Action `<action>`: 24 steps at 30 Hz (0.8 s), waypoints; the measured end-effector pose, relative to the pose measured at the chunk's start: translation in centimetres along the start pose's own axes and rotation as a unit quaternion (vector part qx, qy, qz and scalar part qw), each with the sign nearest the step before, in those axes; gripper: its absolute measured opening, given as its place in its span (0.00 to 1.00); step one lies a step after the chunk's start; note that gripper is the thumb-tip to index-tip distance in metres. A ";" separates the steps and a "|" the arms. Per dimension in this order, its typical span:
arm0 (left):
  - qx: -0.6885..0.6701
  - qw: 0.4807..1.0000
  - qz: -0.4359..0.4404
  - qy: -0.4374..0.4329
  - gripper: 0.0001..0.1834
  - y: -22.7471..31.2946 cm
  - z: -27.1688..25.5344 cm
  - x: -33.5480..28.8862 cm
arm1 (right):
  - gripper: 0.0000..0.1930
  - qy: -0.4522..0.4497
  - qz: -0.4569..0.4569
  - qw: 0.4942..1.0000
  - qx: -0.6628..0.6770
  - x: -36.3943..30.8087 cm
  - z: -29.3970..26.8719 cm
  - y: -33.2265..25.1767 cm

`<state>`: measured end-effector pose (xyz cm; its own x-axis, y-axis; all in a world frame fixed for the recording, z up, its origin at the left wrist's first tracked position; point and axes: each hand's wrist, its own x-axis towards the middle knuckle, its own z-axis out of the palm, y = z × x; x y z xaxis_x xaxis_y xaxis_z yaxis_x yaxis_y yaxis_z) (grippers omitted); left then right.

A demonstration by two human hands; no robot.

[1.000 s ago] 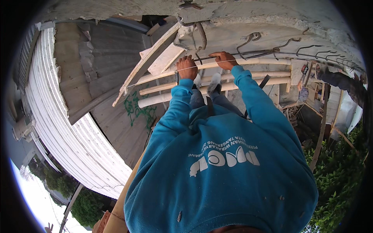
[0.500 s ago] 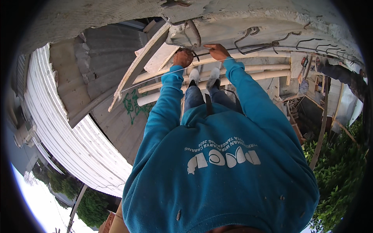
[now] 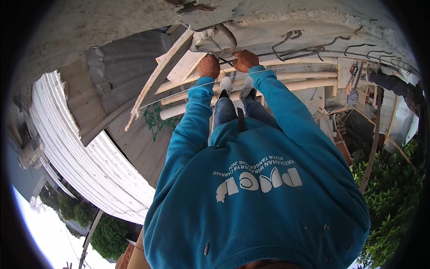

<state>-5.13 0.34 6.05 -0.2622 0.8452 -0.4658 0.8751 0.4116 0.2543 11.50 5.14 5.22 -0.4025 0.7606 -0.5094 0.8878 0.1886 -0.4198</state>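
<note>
Both my arms, in teal sleeves, reach up to the underside of a rough concrete beam (image 3: 255,33). My left hand (image 3: 208,67) is closed in a fist, back of the hand showing; what it grips is hidden. Just to its right, my right hand (image 3: 245,61) is closed around a thin dark steel bar (image 3: 291,55) that runs rightward along the beam. A short dark bent piece of steel (image 3: 225,61) shows in the gap between my hands. Above them a thick rusty bar end (image 3: 227,36) curves down out of the concrete.
Bent wire stirrups (image 3: 285,45) stick out along the beam to the right. Pale poles (image 3: 304,75) run below my hands, around my feet (image 3: 226,85). A taut string (image 3: 179,93) crosses under my wrists. A plank (image 3: 156,78) leans at left. Another person's sleeved arm (image 3: 394,85) shows far right.
My right hand has moved left and closed; its index finger was stretched out before. My left hand has shifted slightly left and stays closed.
</note>
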 end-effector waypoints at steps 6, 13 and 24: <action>-0.141 0.987 0.063 0.043 0.14 -1.2 1.6 0.2 | 0.19 0.044 -0.040 0.998 -0.012 0.1 0.9 0.5; -0.039 0.979 0.117 0.161 0.10 -0.8 3.0 0.1 | 0.14 0.055 -0.050 0.997 -0.021 -0.7 0.9 -0.1; -0.124 0.985 0.050 0.105 0.14 -0.2 1.1 -1.4 | 0.14 -0.043 -0.056 0.994 -0.087 -0.7 -0.3 -2.8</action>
<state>-4.47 -1.24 5.73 -0.2815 0.9268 -0.2487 0.7817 0.3718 0.5008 9.38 4.25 7.03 -0.5118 0.6739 -0.5329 0.8586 0.3786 -0.3457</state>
